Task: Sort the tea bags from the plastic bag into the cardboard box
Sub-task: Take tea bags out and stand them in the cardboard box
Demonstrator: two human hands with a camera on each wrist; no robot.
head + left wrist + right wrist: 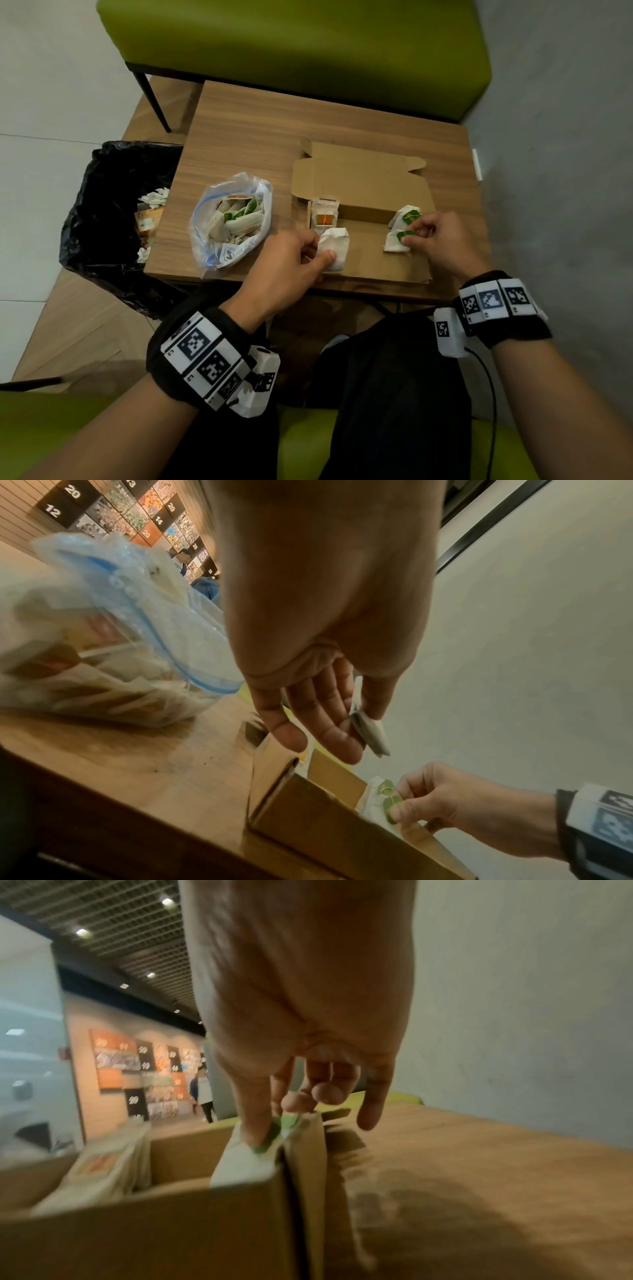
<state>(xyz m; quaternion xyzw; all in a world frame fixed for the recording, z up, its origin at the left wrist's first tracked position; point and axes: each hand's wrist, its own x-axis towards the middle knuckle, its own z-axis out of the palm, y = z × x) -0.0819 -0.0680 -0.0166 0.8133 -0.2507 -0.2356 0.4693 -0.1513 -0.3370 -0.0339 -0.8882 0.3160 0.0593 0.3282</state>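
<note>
- The sorting looks partly done: inside the cardboard box [373, 255] a small stack of orange-labelled tea bags [324, 214] stands at the box's 9 o'clock end, and a green-tagged tea bag [406, 214] sits at its 3 o'clock end.
- Much seems left, since the plastic bag [231, 222] on the table [274, 137] holds a good heap of mixed bags (orange and green labels both show through the film).
- The left hand [291, 260] pinches a plain white tea bag [334, 248] between thumb and fingers, just over the box's near-left part and right beside the orange stack; in the left wrist view the bag hangs edge-on from the fingertips.
- The right hand [435, 240] pinches the green tag of a second tea bag [394, 241] at the box's 3 o'clock wall, just nearer than the green-tagged one already placed; its little finger sticks out free.
- The plastic bag lies at roughly 9 o'clock from the left hand, near but apart, with neither hand touching it.
- A black bin bag [113, 212] sits off the table's left edge.
</note>
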